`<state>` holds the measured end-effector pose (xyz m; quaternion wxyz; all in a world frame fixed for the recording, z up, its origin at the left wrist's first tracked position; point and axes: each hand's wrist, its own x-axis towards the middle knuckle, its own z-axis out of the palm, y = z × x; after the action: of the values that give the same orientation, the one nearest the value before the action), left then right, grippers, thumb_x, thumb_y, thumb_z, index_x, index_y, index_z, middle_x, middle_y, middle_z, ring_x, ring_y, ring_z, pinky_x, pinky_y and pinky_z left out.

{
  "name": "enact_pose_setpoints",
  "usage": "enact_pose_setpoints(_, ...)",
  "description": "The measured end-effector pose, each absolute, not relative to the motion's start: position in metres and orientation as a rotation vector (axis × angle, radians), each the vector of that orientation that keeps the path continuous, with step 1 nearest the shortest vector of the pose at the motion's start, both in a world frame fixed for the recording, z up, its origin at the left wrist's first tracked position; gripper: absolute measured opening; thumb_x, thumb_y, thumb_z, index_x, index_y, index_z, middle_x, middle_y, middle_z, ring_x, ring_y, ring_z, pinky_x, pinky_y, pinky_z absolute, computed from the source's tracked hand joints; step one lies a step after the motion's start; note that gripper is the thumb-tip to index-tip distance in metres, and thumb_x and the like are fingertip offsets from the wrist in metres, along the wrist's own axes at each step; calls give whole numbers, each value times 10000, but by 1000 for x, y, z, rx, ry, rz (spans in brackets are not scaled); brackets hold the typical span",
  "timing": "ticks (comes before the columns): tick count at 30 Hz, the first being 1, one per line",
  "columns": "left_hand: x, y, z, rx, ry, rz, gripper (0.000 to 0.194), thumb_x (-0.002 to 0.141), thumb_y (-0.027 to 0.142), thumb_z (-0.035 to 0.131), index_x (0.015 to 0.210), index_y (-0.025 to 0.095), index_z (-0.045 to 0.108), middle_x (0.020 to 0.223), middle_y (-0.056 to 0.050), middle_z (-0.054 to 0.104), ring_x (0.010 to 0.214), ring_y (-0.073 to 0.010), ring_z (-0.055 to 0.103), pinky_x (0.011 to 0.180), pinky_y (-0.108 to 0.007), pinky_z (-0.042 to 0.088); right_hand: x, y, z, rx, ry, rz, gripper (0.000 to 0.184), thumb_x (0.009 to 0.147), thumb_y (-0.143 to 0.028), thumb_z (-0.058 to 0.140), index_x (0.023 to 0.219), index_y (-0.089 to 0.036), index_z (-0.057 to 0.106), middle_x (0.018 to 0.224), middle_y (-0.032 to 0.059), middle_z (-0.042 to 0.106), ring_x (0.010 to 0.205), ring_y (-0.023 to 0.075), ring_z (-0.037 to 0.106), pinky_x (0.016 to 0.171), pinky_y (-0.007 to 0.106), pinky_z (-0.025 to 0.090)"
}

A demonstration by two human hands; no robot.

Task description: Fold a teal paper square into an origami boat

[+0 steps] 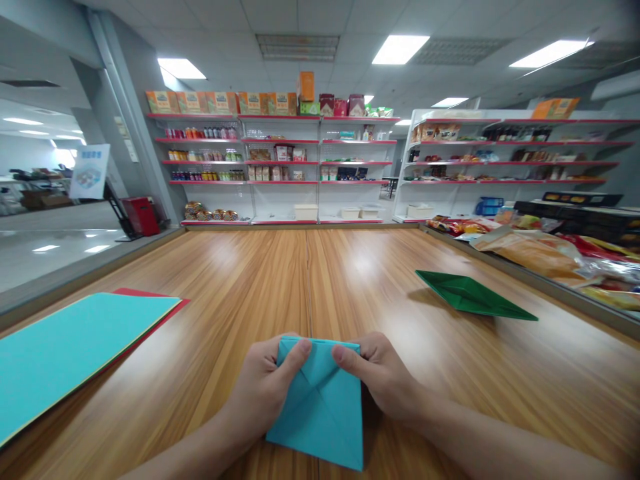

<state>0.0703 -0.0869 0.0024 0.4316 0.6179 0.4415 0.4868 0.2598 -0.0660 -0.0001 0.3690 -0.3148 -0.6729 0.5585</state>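
A folded light-blue sheet of paper (320, 413) with diagonal creases is held up in front of me, just over the wooden table. My left hand (267, 380) is closed on its upper left corner, thumb lying on the near face. On the upper right corner my right hand (383, 373) grips in the same way, its thumb pointing inward. The fingers behind the paper are mostly hidden. To the right on the table rests a folded green paper shape (473, 295), its ends pointed and its middle sunken.
At the left lies a stack of coloured paper (90, 347), light blue on top with yellow and red edges below. Packaged snacks (535, 253) crowd beyond the right rim of the wooden table (250, 280). Stocked shelves (280, 160) stand behind.
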Motion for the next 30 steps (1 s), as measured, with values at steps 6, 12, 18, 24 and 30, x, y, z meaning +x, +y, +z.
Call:
enact_pose_setpoints(6,68,-88,5,1399,961,999,380,757,498,668,787,119,663,768,-77,665,693,-190,598,627,-281,486,261,-66,-1,-853,-1639,1421,551,830,-584,538,505,-165,389,483,-44,321,434,61,269,409,221,183)
enact_pose_setpoints(12,68,-86,12,1328,914,924,398,724,487,705,820,101,698,804,-110,694,703,-202,619,672,-313,487,261,-66,-1,-889,-1564,1347,550,827,-565,553,492,-176,358,468,-44,320,424,61,270,404,223,180)
enact_pose_setpoints(18,66,-86,10,1384,965,912,437,734,508,685,763,72,684,664,-79,645,572,-153,545,551,-259,419,259,-68,1,-870,-1600,1341,552,836,-550,551,486,-180,339,466,-48,301,419,58,257,399,226,162)
enact_pose_setpoints(24,69,-87,14,1339,950,1106,363,747,422,715,930,113,659,863,-93,689,781,-207,618,698,-285,482,258,-61,-1,-880,-1433,1298,558,814,-566,577,483,-177,352,466,-43,331,427,62,284,418,229,192)
enact_pose_setpoints(30,71,-81,9,988,877,1331,773,713,308,781,1353,156,375,920,-110,692,775,-215,652,719,-315,505,259,-53,-8,-911,-1340,1304,577,816,-617,542,487,-185,348,445,-45,338,403,63,306,410,230,199)
